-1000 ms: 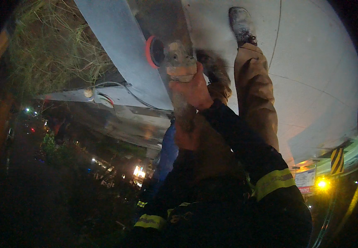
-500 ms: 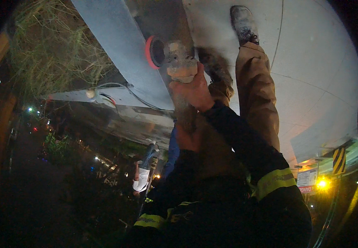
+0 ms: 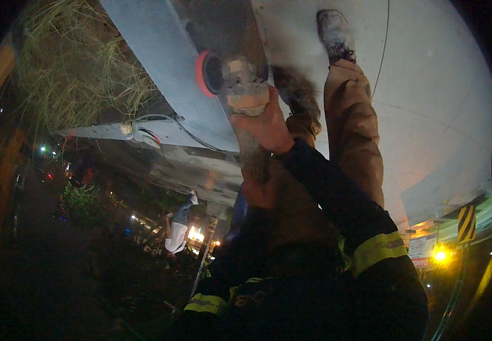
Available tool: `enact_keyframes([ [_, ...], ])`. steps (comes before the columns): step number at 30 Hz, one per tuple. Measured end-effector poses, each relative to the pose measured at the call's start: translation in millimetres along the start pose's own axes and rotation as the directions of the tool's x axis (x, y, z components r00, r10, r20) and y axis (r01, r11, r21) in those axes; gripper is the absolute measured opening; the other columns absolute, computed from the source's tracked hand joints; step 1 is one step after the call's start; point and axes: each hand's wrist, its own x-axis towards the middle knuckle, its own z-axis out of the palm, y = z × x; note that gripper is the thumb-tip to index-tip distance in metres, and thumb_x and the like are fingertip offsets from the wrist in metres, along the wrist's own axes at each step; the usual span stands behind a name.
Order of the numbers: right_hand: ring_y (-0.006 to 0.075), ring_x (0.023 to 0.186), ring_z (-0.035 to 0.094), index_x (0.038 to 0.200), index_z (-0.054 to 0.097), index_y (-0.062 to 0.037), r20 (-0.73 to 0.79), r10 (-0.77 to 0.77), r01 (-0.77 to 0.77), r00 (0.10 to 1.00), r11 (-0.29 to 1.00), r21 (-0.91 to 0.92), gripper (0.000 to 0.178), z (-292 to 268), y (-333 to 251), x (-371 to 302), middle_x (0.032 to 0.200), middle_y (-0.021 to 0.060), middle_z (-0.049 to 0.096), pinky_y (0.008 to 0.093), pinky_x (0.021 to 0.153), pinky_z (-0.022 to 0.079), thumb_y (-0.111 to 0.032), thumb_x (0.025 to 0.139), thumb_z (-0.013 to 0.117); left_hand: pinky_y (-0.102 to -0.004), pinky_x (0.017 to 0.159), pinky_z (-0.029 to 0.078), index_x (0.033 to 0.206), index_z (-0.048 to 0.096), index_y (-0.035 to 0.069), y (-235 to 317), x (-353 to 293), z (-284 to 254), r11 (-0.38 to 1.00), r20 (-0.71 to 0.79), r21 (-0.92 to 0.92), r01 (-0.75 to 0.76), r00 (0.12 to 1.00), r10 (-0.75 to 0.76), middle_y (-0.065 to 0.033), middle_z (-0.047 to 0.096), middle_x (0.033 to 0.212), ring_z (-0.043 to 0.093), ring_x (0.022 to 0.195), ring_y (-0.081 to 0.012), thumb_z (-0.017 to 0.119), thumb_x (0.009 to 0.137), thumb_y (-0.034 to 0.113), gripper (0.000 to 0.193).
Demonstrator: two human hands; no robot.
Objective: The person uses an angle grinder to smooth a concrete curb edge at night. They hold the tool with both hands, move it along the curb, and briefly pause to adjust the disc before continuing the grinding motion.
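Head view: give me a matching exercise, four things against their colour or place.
Things:
1. round disc on the grey metal beam
2. reflective band on the dark sleeve
3. dry grass
4. dusty tool handle

Descriptions:
A. upper left of the picture
B. red
C. gripped in both hands, right hand above left hand
D. yellow-green

Pairs: 1-B, 2-D, 3-A, 4-C

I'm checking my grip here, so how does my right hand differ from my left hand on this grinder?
The right hand sits higher, close behind the angle grinder's head, and is well lit. The left hand sits lower on the rear of the body, in shadow and partly hidden by the right forearm. Both are bare, wrapped around the grinder, and come out of dark sleeves with reflective bands.
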Motion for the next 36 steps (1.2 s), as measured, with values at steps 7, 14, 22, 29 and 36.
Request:
enact_keyframes([
  [7,0.0241,0.107,0.054,0.13,0.027,0.0012,0.024,0.036,-0.037,0.999,0.999,0.025,0.086,-2.6,21.4,-19.3,0.118,0.0154,0.052,0.0362,0.092,0.045,-0.017,0.066,0.081,-0.0465,0.068,0.049,0.104,0.054,0.009,-59.0,-1.7,29.7,0.964,-0.173,-0.113,-0.242,0.96,0.22,-0.0174,0.063,0.086,0.062,0.08,-0.0406,0.073,0.07,0.046,0.054],
  [14,0.0232,0.108,0.053,0.129,0.027,0.0008,0.026,-0.048,0.045,0.999,0.995,0.088,0.085,1.0,11.3,-17.8,0.118,0.0144,0.051,0.0354,0.093,0.045,-0.017,0.066,0.081,-0.0467,0.072,0.049,0.109,0.05,0.004,-53.7,-1.0,28.2,0.938,-0.187,-0.191,-0.29,0.949,0.255,-0.019,0.063,0.092,0.061,0.085,-0.0406,0.074,0.069,0.046,0.063],
  [22,0.0239,0.109,0.052,0.129,0.027,0.0007,-0.024,0.007,-0.008,1.0,1.0,-0.025,0.085,0.0,33.4,-5.7,0.117,0.0153,0.051,0.0358,0.093,0.045,-0.018,0.066,0.081,-0.05,0.078,0.048,0.125,0.044,0.008,-31.7,5.6,9.0,1.0,0.066,0.016,-0.003,0.998,0.002,-0.0261,0.063,0.098,0.059,0.092,-0.0471,0.072,0.069,0.051,0.077],
  [29,0.0235,0.11,0.051,0.129,0.028,0.0004,0.013,0.065,-0.066,0.998,0.996,0.054,0.085,-1.4,10.7,-26.3,0.118,0.0141,0.051,0.036,0.095,0.043,-0.017,0.066,0.082,-0.0502,0.079,0.048,0.126,0.043,0.006,-50.4,-10.4,7.4,0.994,0.075,-0.049,-0.097,0.992,0.1,-0.027,0.062,0.1,0.059,0.095,-0.0456,0.074,0.068,0.049,0.078],
  [36,0.0218,0.108,0.051,0.129,0.029,0.0004,-0.012,0.047,-0.046,0.999,0.997,0.064,0.084,6.1,16.8,-9.1,0.116,0.0133,0.052,0.0362,0.094,0.044,-0.018,0.066,0.081,-0.0503,0.079,0.049,0.123,0.045,0.006,-57.8,7.5,16.7,0.979,-0.04,-0.065,-0.195,0.98,0.193,-0.0265,0.062,0.102,0.058,0.097,-0.0456,0.075,0.067,0.046,0.076],
])
